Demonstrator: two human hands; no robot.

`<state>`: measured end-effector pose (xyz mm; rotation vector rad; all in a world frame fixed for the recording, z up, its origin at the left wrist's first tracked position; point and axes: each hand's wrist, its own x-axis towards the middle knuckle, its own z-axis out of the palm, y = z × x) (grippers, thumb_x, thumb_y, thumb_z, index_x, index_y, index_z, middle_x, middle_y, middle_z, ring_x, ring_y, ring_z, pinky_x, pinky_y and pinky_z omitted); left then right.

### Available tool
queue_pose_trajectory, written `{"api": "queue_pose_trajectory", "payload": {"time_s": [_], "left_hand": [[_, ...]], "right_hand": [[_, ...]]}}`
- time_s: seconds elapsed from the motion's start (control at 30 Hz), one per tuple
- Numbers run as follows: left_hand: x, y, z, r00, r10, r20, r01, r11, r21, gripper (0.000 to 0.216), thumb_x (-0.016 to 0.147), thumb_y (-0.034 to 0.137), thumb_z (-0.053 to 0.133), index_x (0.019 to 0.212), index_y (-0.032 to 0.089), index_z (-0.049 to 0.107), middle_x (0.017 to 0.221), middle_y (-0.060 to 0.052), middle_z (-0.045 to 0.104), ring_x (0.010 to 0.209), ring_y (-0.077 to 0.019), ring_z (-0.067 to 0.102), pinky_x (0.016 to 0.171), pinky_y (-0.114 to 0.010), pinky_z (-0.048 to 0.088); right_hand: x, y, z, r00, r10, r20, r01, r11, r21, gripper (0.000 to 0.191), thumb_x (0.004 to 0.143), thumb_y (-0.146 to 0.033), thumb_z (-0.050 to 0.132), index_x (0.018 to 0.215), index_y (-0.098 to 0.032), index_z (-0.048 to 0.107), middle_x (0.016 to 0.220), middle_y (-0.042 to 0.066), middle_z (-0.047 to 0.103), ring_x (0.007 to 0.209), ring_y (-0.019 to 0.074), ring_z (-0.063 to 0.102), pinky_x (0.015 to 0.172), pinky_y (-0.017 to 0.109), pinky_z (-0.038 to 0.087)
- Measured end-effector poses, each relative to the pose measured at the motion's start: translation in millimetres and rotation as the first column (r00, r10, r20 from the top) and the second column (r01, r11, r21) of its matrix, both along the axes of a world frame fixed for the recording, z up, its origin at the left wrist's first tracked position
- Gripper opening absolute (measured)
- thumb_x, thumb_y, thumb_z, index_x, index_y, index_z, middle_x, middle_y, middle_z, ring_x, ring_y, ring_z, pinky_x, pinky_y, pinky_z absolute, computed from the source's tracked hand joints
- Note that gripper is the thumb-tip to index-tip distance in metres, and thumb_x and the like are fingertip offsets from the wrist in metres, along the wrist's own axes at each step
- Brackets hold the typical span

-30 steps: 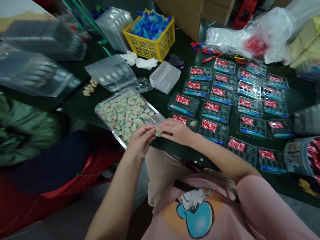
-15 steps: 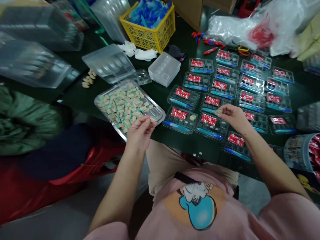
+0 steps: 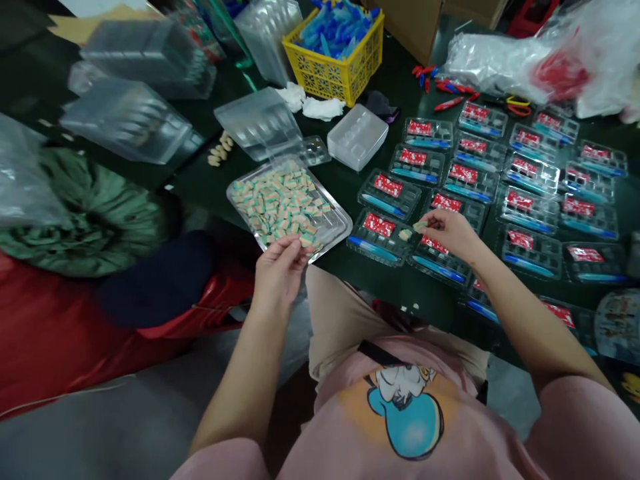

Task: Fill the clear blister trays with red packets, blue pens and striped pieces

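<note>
My left hand (image 3: pixel 284 267) is closed at the near edge of a shiny metal tray (image 3: pixel 343 230), its fingertips pinching a small beige-and-teal striped block. Many such striped blocks (image 3: pixel 280 200) lie heaped in that tray. My right hand (image 3: pixel 447 233) pinches another small striped block (image 3: pixel 419 227) above the clear compartment trays. Just left of those fingers, one clear compartment tray (image 3: pixel 370 250) holds a red patterned packet (image 3: pixel 379 225), a blue pen-like stick (image 3: pixel 373 249) and a striped block (image 3: pixel 405 235).
Several similar clear trays (image 3: pixel 530 250) spread across the right of the dark table. A yellow basket (image 3: pixel 330 77) of blue sticks stands at the back, near a frosted plastic box (image 3: pixel 357 137). Stacked clear trays (image 3: pixel 145 60) sit back left; plastic bags (image 3: pixel 495 60) lie back right.
The view has swung left, so the table's things appear farther right. My right hand has moved left across the clear trays, bringing its block close beside the one in the nearest tray.
</note>
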<state>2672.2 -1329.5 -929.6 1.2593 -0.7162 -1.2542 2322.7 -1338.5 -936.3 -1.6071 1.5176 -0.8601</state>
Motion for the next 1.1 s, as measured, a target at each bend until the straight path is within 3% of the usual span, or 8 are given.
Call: {"api": "queue_pose_trajectory", "payload": {"time_s": [0.2,0.33,0.57,0.73,0.9,1.0,1.1], "left_hand": [[5.2,2.4,-9.6,1.000,-0.020,-0.019,0.021,0.999,0.033,0.029,0.060,0.030,0.085,0.079,0.017,0.067,0.063,0.000,0.065,0.063,-0.0126,0.066,0.052,-0.017,0.046],[-1.9,-1.8,-13.9,0.998,-0.042,-0.049,0.044,0.998,0.048,0.030,0.058,0.030,0.086,0.078,0.017,0.068,0.061,-0.001,0.065,0.062,-0.0127,0.066,0.053,-0.017,0.047],[-12.0,-8.0,-9.9,0.997,-0.073,-0.037,0.074,0.997,0.031,0.029,0.060,0.031,0.086,0.080,0.018,0.069,0.064,-0.001,0.067,0.064,-0.0135,0.066,0.055,-0.019,0.049],[-7.9,-7.0,-9.9,0.996,-0.062,-0.064,0.064,0.997,0.035,0.030,0.057,0.030,0.087,0.078,0.017,0.070,0.061,0.000,0.066,0.062,-0.0119,0.066,0.054,-0.017,0.047],[-2.8,-5.9,-11.0,0.997,-0.017,-0.069,0.020,0.999,0.050,0.031,0.055,0.030,0.088,0.077,0.016,0.071,0.062,-0.001,0.067,0.060,-0.0110,0.065,0.054,-0.017,0.046],[-1.5,-6.3,-11.3,0.997,-0.018,-0.078,0.021,0.999,0.047,0.031,0.054,0.030,0.088,0.076,0.016,0.071,0.060,0.000,0.066,0.060,-0.0114,0.065,0.053,-0.017,0.046],[-1.4,-7.2,-11.1,0.996,-0.025,-0.086,0.029,0.999,0.039,0.030,0.055,0.029,0.088,0.076,0.016,0.071,0.060,-0.001,0.067,0.060,-0.0114,0.065,0.054,-0.017,0.045]], "right_hand": [[-42.3,-11.0,9.1,0.994,-0.085,0.064,0.085,0.996,0.007,0.029,0.070,-0.043,0.075,0.085,-0.019,0.070,0.078,0.003,0.071,0.068,0.0159,0.062,0.070,0.033,0.052],[-48.4,-44.1,4.8,0.989,-0.118,0.089,0.119,0.993,-0.010,0.024,0.071,-0.038,0.074,0.083,-0.018,0.071,0.078,0.003,0.071,0.068,0.0154,0.062,0.071,0.033,0.052],[-7.7,-116.4,-6.2,0.961,-0.071,-0.267,0.072,0.997,-0.005,0.008,0.070,-0.018,0.070,0.078,-0.015,0.072,0.065,-0.001,0.066,0.063,0.0123,0.059,0.067,0.026,0.048],[3.1,-134.2,-2.2,0.859,0.031,-0.510,0.004,0.998,0.067,0.010,0.068,-0.013,0.074,0.078,-0.017,0.074,0.071,0.000,0.070,0.069,0.0142,0.063,0.070,0.025,0.047],[11.0,-135.8,5.5,0.695,0.138,-0.706,-0.051,0.988,0.143,0.017,0.077,-0.021,0.071,0.094,-0.018,0.075,0.088,0.001,0.075,0.082,0.0143,0.067,0.074,0.021,0.046],[18.7,-134.6,8.6,0.588,0.177,-0.789,-0.060,0.983,0.175,0.021,0.082,-0.021,0.066,0.101,-0.018,0.075,0.101,0.005,0.075,0.094,0.0173,0.067,0.078,0.023,0.047],[23.7,-132.6,9.0,0.542,0.172,-0.823,-0.043,0.983,0.177,0.023,0.085,-0.018,0.061,0.105,-0.018,0.074,0.109,0.008,0.073,0.100,0.0189,0.067,0.080,0.024,0.047]]}}
